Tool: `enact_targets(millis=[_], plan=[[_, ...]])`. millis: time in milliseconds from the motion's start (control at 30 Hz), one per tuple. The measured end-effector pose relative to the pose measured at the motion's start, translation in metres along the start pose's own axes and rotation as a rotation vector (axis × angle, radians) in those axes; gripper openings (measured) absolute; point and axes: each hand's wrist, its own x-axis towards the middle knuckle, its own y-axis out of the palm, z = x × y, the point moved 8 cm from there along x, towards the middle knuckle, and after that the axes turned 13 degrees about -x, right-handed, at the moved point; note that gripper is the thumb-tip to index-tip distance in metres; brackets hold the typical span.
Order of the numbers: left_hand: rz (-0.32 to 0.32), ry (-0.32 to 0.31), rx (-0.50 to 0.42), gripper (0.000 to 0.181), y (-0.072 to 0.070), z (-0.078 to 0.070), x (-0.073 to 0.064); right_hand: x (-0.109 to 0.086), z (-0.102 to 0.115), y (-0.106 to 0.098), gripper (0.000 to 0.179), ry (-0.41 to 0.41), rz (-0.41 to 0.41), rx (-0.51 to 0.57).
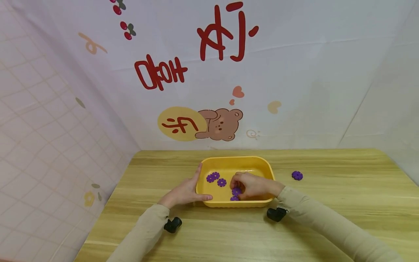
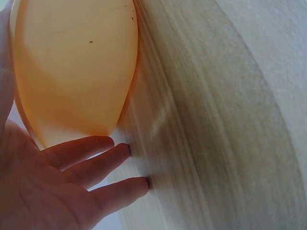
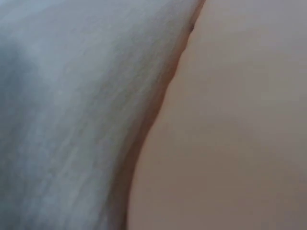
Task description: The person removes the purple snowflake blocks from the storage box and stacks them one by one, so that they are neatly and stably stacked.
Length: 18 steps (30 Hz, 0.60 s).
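Observation:
A yellow plastic tray [image 1: 229, 204] stands on the table. My left hand [image 1: 184, 191] lies against its left end, thumb over the front rim; in the left wrist view the fingers [image 2: 98, 165] are straight and spread beside the tray wall [image 2: 81, 72]. Inside the tray, my right hand [image 1: 252, 185] has its fingers bent and pinches a purple notched plastic disc [image 1: 236, 191]. Just below that, another purple disc [image 1: 234, 198] shows by the thumb. Several more lie in the left half, including one disc [image 1: 222, 182]. Only blurred close surfaces fill the right wrist view.
To the right of the tray, purple notched plastic pieces [image 1: 297, 175] lie together on the wooden table [image 1: 222, 233]. A white printed cloth [image 1: 294, 72] hangs behind the table's far edge. Each wrist carries a small black camera [image 1: 276, 214].

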Motion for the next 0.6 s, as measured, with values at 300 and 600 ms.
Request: enact_targets(millis=[300, 600], plan=[[0.0, 0.007, 0.01, 0.124, 0.0, 0.0, 0.001, 0.0, -0.001, -0.006, 0.032, -0.031, -0.051, 0.151], [-0.004, 0.007, 0.01, 0.122, -0.001, 0.0, 0.0, -0.003, 0.004, -0.014, 0.033, -0.023, -0.086, 0.182]])
